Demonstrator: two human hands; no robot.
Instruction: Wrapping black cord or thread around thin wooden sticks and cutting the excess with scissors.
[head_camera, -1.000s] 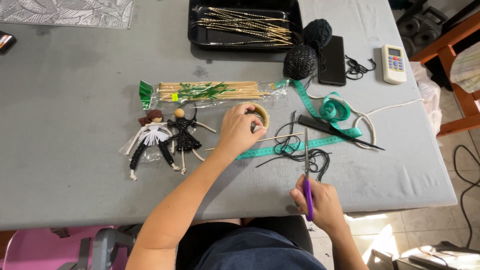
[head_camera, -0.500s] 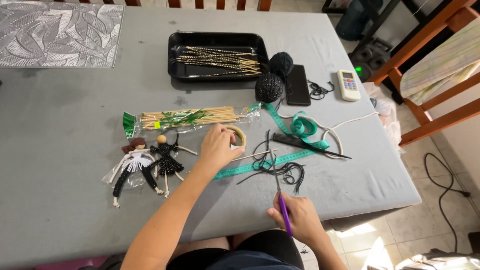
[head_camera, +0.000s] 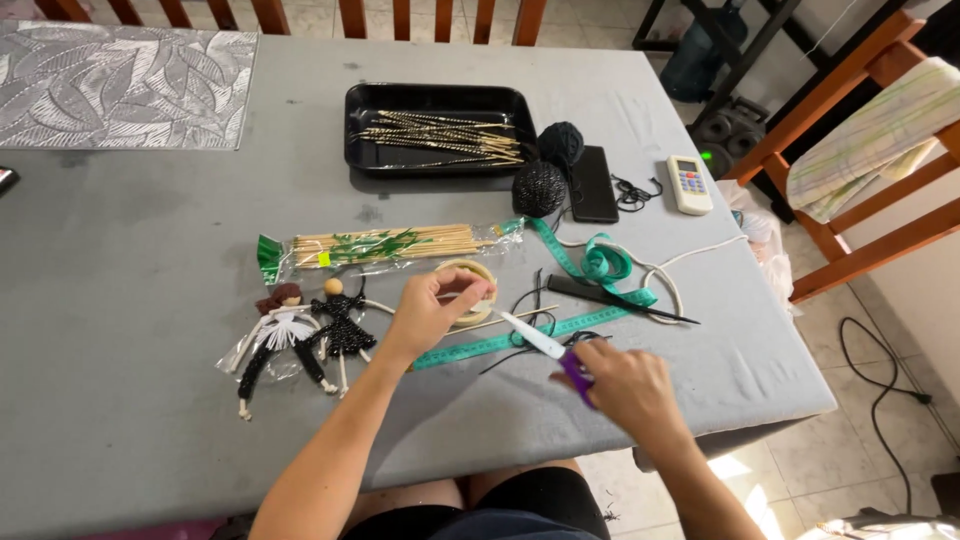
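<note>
My left hand (head_camera: 425, 318) pinches the rim of the roll of tape (head_camera: 470, 291), thumb and fingertips closed on its near-left edge, so the roll sits at about two o'clock from my palm, flat on the grey table (head_camera: 150, 220). My left forearm runs up from six o'clock, wrist bent slightly inward.

My right hand (head_camera: 628, 388) is clenched around the purple handle of the scissors (head_camera: 545, 346); the pale blades stick out toward ten o'clock, with the tip just beside the tape roll and above the green measuring tape (head_camera: 520, 338). I cannot tell whether the blades are parted. My right forearm comes in from five o'clock, knuckles up.

At nine o'clock from my left hand lie two small dolls (head_camera: 300, 335); at twelve o'clock, the bag of wooden skewers (head_camera: 385, 245). Black cord (head_camera: 535, 305) loops just beyond the scissor tip.
</note>
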